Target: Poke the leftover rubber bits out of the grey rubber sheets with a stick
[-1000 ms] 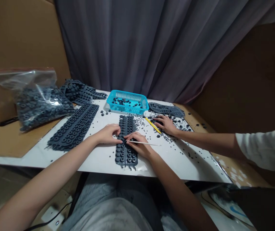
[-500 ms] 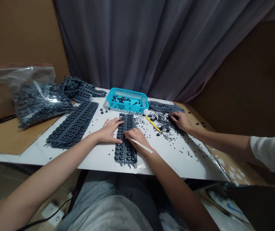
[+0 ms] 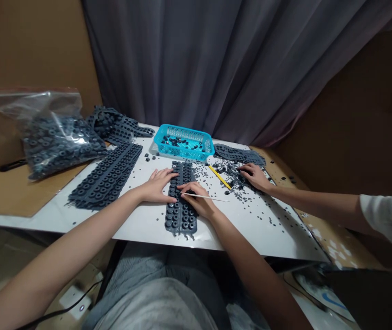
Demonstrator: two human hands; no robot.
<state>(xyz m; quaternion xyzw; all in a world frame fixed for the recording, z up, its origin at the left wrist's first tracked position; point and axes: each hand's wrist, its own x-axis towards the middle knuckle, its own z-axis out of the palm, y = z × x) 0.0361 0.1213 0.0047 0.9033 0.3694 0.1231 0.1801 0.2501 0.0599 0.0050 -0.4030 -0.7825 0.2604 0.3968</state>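
Observation:
A long dark grey rubber strip of ring-shaped parts [image 3: 181, 199] lies lengthwise on the white table [image 3: 141, 224] in front of me. My left hand [image 3: 157, 184] rests flat on the strip's left edge, fingers stretched out. My right hand [image 3: 197, 198] is closed round a thin white stick [image 3: 205, 197], whose tip touches the strip near its middle. Small loose grey pieces are scattered to the right of the strip.
A turquoise basket [image 3: 184, 142] with loose pieces stands behind the strip. More rubber strips [image 3: 108, 176] and a clear bag of parts [image 3: 53, 137] lie at the left. Another person's hand [image 3: 254, 176] rests on a heap of pieces at the right, near a yellow pencil [image 3: 218, 177].
My right hand has turned so the white stick points out to the right again. The other person's hand moved from the pencil to the heap of pieces farther right.

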